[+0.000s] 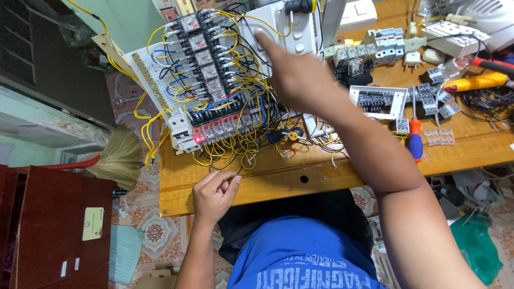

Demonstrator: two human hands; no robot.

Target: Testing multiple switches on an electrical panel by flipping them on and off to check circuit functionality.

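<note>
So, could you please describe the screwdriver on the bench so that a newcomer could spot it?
Start at the wooden table and look to the outer side of the right hand's forearm. The screwdriver lies there below a white frame, the only tool with an orange-and-blue handle.

A white switch plate [278, 29] was propped upright behind the relay board [209, 80], which was draped in yellow wires.

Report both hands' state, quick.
Left hand: loosely curled on the wooden table, holding nothing visible.
Right hand: fingertip pressing a white switch panel.
</note>
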